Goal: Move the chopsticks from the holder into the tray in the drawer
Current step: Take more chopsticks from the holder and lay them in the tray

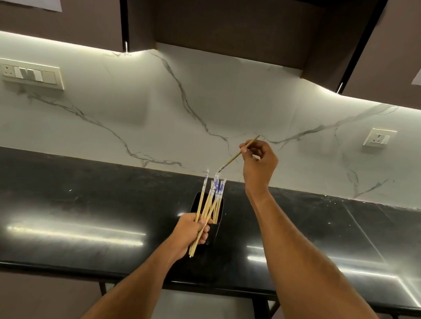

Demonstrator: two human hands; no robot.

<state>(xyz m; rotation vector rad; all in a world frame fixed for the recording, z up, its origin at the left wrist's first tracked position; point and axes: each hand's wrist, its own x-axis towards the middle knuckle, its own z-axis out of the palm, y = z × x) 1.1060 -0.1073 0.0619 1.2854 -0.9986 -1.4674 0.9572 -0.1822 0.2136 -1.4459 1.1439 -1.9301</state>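
chopsticks (pixel 204 211) bunched in the left hand (pixel 191 230), fingers wrapped tight around the lower half of the bundle, blue-and-white ends fanning up above the fist. right behind that hand sits the black holder (pixel 216 225) on the dark bench (pixel 66 202). right hand (pixel 258 164) is up high beyond it, thumb and fingertips pinched on a single chopstick (pixel 236 157), which slants down to the left from the pinch toward the bundle's tips.

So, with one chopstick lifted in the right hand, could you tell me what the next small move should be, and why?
Probably pass the single chopstick pinched in the right hand down into the bundle gripped by the left hand. It is raised clear above the black holder, and the left hand is already collecting them.
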